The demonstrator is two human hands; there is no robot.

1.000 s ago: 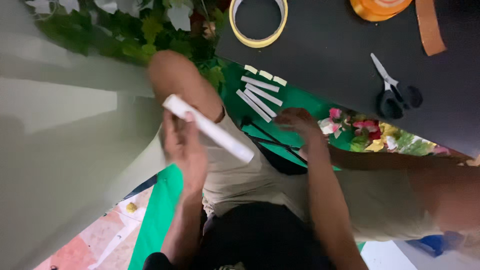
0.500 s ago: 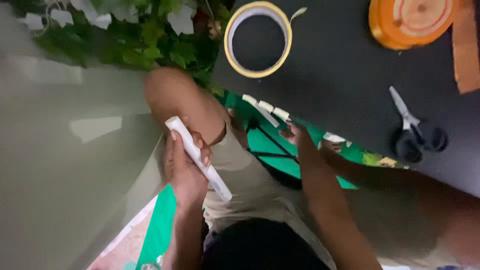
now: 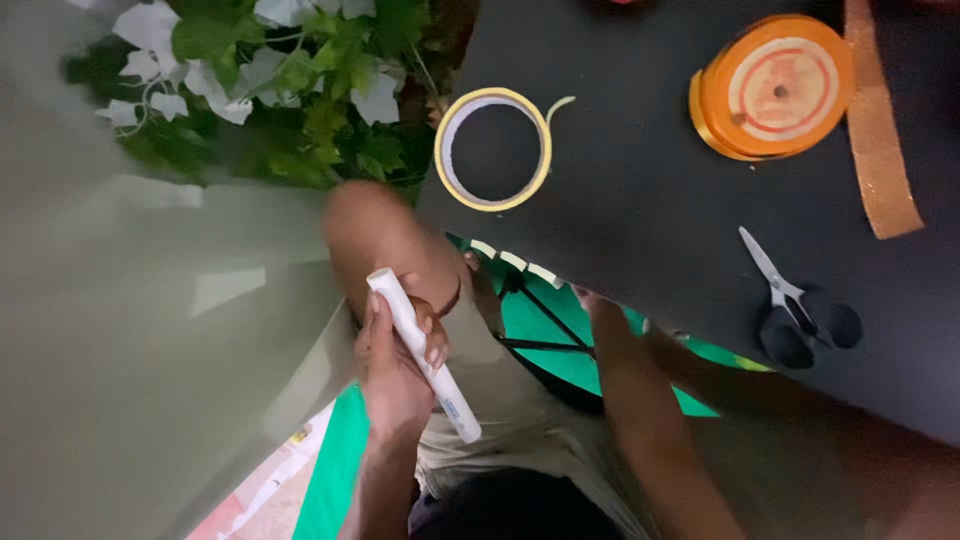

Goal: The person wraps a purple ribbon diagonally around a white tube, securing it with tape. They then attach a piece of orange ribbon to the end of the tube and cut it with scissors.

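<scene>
Over the knee: white tube (image 3: 422,352) clamped in left hand (image 3: 392,362), fingers wrapped round it. Right hand (image 3: 590,300) reaches under black sheet (image 3: 640,200), fingers hidden, can't tell. On sheet: tape ring (image 3: 494,149), orange ribbon spool (image 3: 775,88), scissors (image 3: 795,305). Green paper (image 3: 545,330) below.

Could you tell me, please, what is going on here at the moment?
A seated person grips a white tube in the left hand, over their knee. The right hand reaches under the edge of a black sheet, its fingers hidden. On that sheet lie a roll of tape, an orange ribbon spool and scissors, all untouched.
</scene>
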